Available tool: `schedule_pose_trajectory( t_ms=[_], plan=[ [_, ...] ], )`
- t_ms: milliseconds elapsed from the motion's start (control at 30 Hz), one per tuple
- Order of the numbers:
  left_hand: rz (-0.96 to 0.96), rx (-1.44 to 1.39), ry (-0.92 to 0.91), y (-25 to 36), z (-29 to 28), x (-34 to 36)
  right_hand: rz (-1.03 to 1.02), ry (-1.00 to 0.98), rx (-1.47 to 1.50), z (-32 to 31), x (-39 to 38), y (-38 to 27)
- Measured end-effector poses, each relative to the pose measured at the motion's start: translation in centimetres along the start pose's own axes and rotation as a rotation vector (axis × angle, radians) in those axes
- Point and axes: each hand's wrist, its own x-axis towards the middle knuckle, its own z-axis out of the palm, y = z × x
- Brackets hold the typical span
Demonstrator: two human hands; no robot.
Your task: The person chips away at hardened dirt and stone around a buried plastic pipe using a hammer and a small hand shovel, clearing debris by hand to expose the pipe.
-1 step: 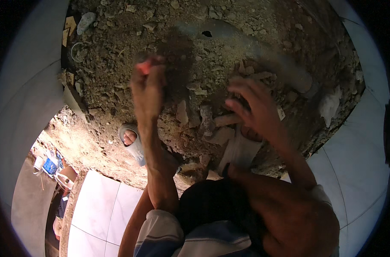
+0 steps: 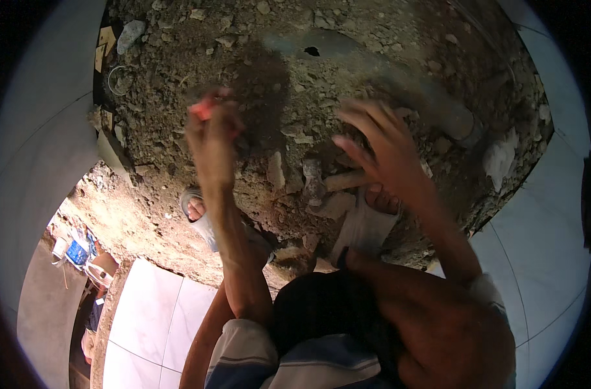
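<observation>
My left hand (image 2: 211,142) is closed around a small red object (image 2: 208,106), held above the loose soil. Motion smears both, so the object's kind cannot be made out. My right hand (image 2: 386,142) hovers over the rubble with its fingers apart and nothing visible in them. Partly buried between and beyond the hands lies a grey pipe (image 2: 432,97) with a dark, ragged hole (image 2: 312,51) in its top. Below and between the hands, broken pieces (image 2: 347,180) and a crumpled, clear-looking item (image 2: 313,181) rest on the dirt near my feet.
My sandalled feet (image 2: 208,227) stand in the rubble. White tiles (image 2: 146,318) border the dug area. A pale lump (image 2: 500,162) lies at right, a whitish stone (image 2: 131,35) at far left. Blue and white items (image 2: 81,249) are heaped at lower left.
My left hand has shifted a little left with the red object. My right hand has risen slightly and moved left, its fingers spread wider.
</observation>
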Motion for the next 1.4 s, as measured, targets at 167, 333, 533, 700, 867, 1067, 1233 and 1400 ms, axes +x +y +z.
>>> schedule_pose_trajectory(
  t_ms=[167,333,533,700,867,1067,1233,1400],
  plan=[
    [0.322,-0.853,-0.052,1.1,-0.5,2.4,-0.150,0.167,-0.233,8.9,5.5,0.1],
    [0.420,-0.964,-0.095,4.1,-1.3,1.5,-0.128,-0.657,0.719,4.2,2.8,-6.3],
    [0.481,-0.829,-0.141,3.4,1.9,1.9,-0.023,-0.097,0.138,1.8,-2.7,-4.8],
    [0.404,-0.216,-0.107,0.4,7.0,1.5,0.025,-0.182,-0.147,2.8,-8.7,-2.0],
    [0.362,-0.349,-0.093,-3.4,6.6,-1.5,0.204,-0.389,-0.100,2.3,-9.0,-2.8],
    [0.772,-0.235,-0.243,-0.9,8.8,-2.9,0.549,-0.124,0.388,-1.3,-13.9,-4.4],
    [0.858,0.135,-0.284,-8.3,12.0,-4.5,0.703,0.163,0.381,-4.2,-12.8,-3.4],
    [0.931,0.051,-0.245,-8.2,10.5,-3.7,0.585,0.111,0.188,-5.0,-12.2,-3.0]
  ],
)
